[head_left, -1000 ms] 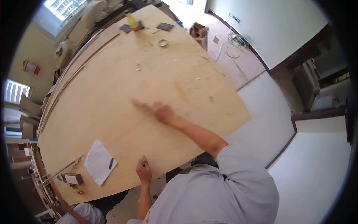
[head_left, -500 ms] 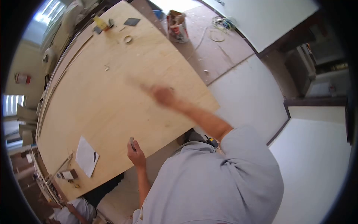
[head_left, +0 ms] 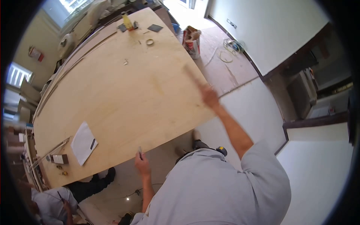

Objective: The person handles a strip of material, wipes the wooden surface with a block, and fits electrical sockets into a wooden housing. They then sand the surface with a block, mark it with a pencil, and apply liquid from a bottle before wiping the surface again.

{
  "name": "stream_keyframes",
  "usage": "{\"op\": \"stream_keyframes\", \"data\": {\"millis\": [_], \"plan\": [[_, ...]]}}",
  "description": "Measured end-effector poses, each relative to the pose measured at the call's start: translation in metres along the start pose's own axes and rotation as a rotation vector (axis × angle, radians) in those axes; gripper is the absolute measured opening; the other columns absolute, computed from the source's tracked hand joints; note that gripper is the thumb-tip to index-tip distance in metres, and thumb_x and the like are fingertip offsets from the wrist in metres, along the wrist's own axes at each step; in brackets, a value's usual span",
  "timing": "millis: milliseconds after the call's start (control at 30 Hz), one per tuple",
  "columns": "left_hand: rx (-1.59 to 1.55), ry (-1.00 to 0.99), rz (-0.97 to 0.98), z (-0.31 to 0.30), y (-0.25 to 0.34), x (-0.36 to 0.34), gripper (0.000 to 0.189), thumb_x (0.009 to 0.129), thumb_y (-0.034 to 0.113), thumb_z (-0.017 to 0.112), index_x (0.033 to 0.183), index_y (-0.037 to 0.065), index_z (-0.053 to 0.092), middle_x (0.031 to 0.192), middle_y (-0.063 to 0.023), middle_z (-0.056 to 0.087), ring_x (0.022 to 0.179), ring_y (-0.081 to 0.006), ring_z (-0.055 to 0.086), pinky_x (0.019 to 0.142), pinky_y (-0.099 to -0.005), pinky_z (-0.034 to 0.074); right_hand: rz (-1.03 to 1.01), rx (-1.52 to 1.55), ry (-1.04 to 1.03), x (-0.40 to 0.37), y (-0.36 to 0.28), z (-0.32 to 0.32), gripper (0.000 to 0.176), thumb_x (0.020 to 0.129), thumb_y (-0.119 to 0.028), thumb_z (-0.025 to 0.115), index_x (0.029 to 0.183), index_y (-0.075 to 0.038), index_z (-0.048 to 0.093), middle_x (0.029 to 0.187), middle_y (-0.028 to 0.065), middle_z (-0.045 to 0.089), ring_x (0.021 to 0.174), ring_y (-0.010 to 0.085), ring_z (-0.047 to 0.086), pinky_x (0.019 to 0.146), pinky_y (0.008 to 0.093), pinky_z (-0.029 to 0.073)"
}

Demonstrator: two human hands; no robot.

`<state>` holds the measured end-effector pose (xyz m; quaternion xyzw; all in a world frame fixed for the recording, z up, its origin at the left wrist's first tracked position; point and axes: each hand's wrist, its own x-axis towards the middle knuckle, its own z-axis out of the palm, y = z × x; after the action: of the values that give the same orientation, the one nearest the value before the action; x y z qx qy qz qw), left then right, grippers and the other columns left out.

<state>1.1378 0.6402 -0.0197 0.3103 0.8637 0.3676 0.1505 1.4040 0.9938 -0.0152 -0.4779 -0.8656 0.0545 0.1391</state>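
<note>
My left hand (head_left: 142, 165) is closed around a small, slim grey piece (head_left: 140, 150) that stands up from the fingers, just off the near edge of the wooden board (head_left: 123, 97). Over the board's right edge, my right hand (head_left: 210, 96) grips a long, thin brownish stick-like thing (head_left: 193, 77); motion blurs it, and I cannot tell its kind. A white paper sheet (head_left: 80, 146) with a dark pen-like item (head_left: 92, 143) on it lies left of my left hand.
A yellow bottle (head_left: 127, 23), a tape roll (head_left: 150, 42) and a dark flat square (head_left: 155, 27) lie at the board's far end. A small box (head_left: 60, 159) stands at the near left, by a seated co-worker (head_left: 56, 200). An open bag (head_left: 192, 41) and cables (head_left: 232, 47) sit on the floor.
My right hand has swept right with the stick-like thing, from over the board to its right edge. My left hand keeps its grip, now slightly lower in view. The camera view has shifted.
</note>
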Motion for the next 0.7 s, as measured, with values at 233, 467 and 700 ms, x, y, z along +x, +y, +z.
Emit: {"op": "stream_keyframes", "data": {"millis": [233,467,700], "plan": [[-0.084,0.108,0.098,0.024,0.084,0.024,0.022,0.092,0.016,0.049,0.099,-0.004,0.057,0.073,-0.015,0.055,0.064,-0.0243,0.049,0.06,-0.0346,0.042,-0.462,0.169,-0.196,-0.03,-0.084,0.062,0.066,0.08,0.0,0.041,0.14,-0.026,0.032,0.085,0.0166,0.057,0.079,0.0295,0.06,0.066,0.0402,0.053],[0.015,0.279,-0.042,0.063,0.065,-0.013,0.024,0.093,0.018,0.047,0.101,-0.003,0.056,0.085,-0.0184,0.06,0.073,-0.0302,0.057,0.067,-0.0368,0.045,0.15,-0.044,0.091,0.023,0.212,-0.018,0.04,0.08,-0.007,0.046,0.12,-0.001,0.05,0.078,0.0188,0.057,0.07,0.0347,0.058,0.059,0.0447,0.048],[-0.071,0.298,-0.131,0.204,0.184,0.004,0.023,0.091,0.018,0.052,0.103,-0.001,0.055,0.083,-0.017,0.061,0.074,-0.0298,0.059,0.068,-0.0373,0.046,-0.802,0.328,-0.138,-0.011,0.131,-0.042,0.066,0.077,0.003,0.046,0.136,-0.028,0.041,0.073,0.0131,0.054,0.069,0.0262,0.057,0.062,0.0374,0.05]]}}
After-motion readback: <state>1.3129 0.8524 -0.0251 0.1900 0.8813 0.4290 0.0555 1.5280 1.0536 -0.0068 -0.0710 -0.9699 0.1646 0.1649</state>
